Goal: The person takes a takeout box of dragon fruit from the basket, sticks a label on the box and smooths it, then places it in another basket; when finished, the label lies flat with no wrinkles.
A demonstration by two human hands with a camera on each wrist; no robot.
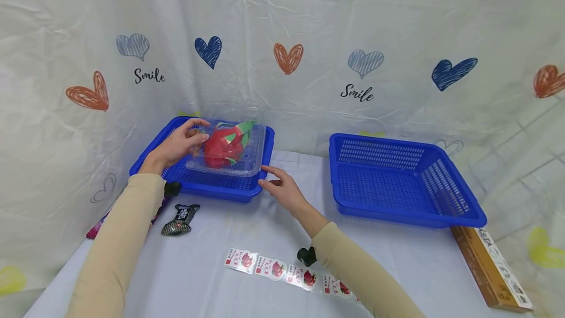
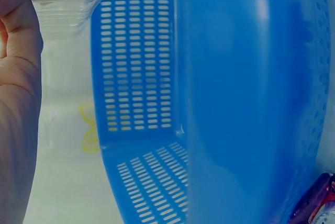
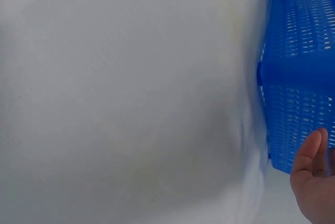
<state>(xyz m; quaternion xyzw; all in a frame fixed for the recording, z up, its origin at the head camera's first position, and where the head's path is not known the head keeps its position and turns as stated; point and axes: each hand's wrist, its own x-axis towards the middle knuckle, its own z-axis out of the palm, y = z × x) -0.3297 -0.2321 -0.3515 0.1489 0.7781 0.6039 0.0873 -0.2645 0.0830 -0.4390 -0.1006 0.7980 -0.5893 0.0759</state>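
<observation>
A clear plastic box (image 1: pixel 254 157) with a red, green-tipped dragon fruit (image 1: pixel 220 148) inside is over the left blue basket (image 1: pixel 212 191). At its left edge my left hand (image 1: pixel 176 146) grips it, thumb towards me. In the left wrist view, the ridged side of the box shows beside that hand (image 2: pixel 18 88). My right hand (image 1: pixel 284 190) is at the box's front right corner, by the basket's rim, thumb and fingers apart. The right wrist view shows this hand (image 3: pixel 314 182) against the basket's side wall; whether it touches the box cannot be told.
Another blue basket (image 1: pixel 384 217) stands to the right, beside a long brown and white carton (image 1: pixel 494 269). A strip of dragon fruit stickers (image 1: pixel 271 268) lies in front, partly under my right arm. A small black packet (image 1: pixel 181 220) lies before the left basket; a curtain hangs behind.
</observation>
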